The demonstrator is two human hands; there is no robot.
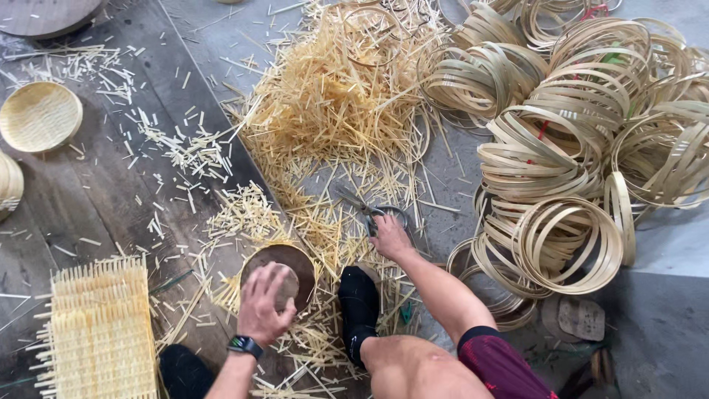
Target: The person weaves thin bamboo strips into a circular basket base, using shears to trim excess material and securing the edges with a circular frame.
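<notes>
My left hand [262, 301], with a dark watch on its wrist, presses down on a small round wooden disc that lies inside a bamboo-rimmed round form [289, 260] on the floor. My right hand [390, 238] reaches forward and closes on the handles of metal scissors [363, 206] lying among cut bamboo strips. My foot in a black shoe [359, 303] rests between the two hands, with my bare knee below it.
A heap of loose bamboo strips [336, 96] lies ahead. Several coiled bamboo hoops [569, 148] are piled at the right. A square woven bamboo mat [100, 329] lies at lower left, and a round woven tray [39, 116] at far left. Short offcuts litter the floor.
</notes>
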